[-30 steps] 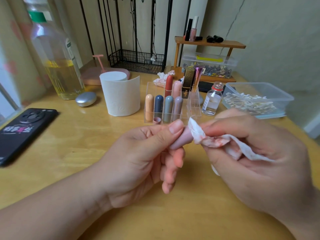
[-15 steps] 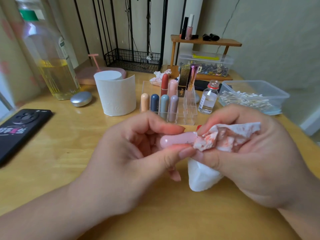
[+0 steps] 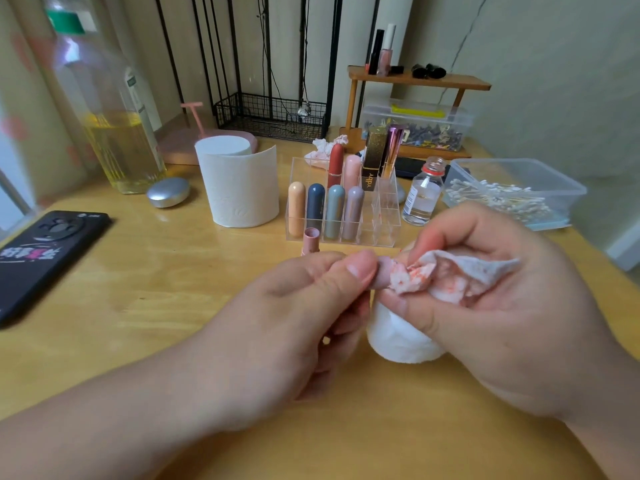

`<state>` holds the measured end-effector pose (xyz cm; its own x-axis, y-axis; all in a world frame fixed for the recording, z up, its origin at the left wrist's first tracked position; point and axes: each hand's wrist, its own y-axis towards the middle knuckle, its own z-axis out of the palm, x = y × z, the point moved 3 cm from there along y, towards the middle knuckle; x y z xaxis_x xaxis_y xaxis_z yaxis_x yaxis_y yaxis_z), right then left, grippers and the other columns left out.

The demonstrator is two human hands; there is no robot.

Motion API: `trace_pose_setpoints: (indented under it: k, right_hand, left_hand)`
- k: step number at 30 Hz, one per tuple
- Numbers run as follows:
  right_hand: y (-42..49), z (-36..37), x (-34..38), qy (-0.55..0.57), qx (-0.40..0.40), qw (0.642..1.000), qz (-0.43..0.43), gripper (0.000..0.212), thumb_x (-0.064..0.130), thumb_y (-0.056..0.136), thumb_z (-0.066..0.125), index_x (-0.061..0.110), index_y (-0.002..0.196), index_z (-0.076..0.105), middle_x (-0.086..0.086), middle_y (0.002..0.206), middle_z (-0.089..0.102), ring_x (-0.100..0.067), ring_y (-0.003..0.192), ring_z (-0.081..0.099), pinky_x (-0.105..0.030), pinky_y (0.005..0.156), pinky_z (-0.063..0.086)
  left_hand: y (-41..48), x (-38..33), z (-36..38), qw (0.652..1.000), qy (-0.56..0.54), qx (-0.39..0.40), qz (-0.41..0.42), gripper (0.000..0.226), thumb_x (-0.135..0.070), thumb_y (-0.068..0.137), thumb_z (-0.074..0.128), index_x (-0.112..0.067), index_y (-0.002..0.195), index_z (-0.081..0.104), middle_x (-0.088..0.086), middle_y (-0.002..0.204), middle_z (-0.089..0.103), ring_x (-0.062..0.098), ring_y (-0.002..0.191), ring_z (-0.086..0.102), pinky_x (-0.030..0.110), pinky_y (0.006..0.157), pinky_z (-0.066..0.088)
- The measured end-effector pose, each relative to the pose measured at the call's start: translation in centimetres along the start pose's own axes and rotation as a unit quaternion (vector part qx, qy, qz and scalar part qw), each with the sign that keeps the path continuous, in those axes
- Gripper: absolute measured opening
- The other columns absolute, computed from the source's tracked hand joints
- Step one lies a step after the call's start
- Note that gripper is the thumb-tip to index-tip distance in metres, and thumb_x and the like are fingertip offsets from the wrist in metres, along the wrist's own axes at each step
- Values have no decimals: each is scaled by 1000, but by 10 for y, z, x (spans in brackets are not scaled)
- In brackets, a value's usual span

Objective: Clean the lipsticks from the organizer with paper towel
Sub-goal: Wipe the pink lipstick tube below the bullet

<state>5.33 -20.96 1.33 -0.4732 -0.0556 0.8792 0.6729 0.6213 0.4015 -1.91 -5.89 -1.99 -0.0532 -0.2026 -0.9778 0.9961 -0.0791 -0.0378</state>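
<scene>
We hold a pale pink lipstick piece [image 3: 381, 277] in the left hand [image 3: 287, 327], with thumb and fingers curled and pinched round it so that only its right end shows. We hold the paper towel [image 3: 450, 280] in the right hand [image 3: 512, 306]. Its thumb and forefinger are clamped on a crumpled, red-stained fold that touches the exposed end of the piece, and a clean white part of the towel hangs below the hand. Both hands are above the wooden table [image 3: 138, 289], in front of the clear organizer [image 3: 386, 223]. The organizer's front row holds four upright lipsticks: peach [image 3: 296, 209], navy [image 3: 316, 209], grey-green [image 3: 335, 211] and mauve [image 3: 353, 213]. Behind them stand a red lipstick [image 3: 336, 164] and a pink lipstick [image 3: 352, 169]. A pink base [image 3: 310, 239] stands on the table just in front of the organizer. A paper roll [image 3: 239, 188] stands left of the organizer, and a small glass bottle [image 3: 424, 192] stands right of it.
</scene>
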Motion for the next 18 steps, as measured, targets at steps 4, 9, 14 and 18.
trace_pose_setpoints:
  k: [4,9,14,18]
  right_hand:
    - [4,-3,-12,96,56,989,96,31,10,61,85,24,78,64,-17,90,74,-37,89,72,-50,81,58]
    - [5,1,-12,295,105,942,121,28,6,70,82,16,87,63,-14,86,70,-28,81,68,-32,73,53]
    - [2,-2,-4,88,1,996,6,30,30,69,87,25,81,60,-26,86,68,-45,77,67,-62,65,49]
    - [-1,1,-3,58,-9,998,-24,22,12,73,78,20,76,58,-26,74,65,-53,66,59,-56,56,50]
  left_hand:
    - [-6,-4,-2,934,298,-64,183,41,-49,97,46,-10,89,58,-13,66,51,7,55,46,19,50,38]
    - [32,-28,4,809,529,-111,231,42,-44,82,49,-9,82,70,6,71,61,14,61,55,22,56,35]
    - [10,-4,-12,958,206,-109,165,35,-58,81,55,-28,68,66,6,59,59,13,55,54,19,61,45]
    - [9,6,-4,991,-44,79,-103,57,-64,90,50,-11,72,63,11,53,50,17,35,42,21,35,23]
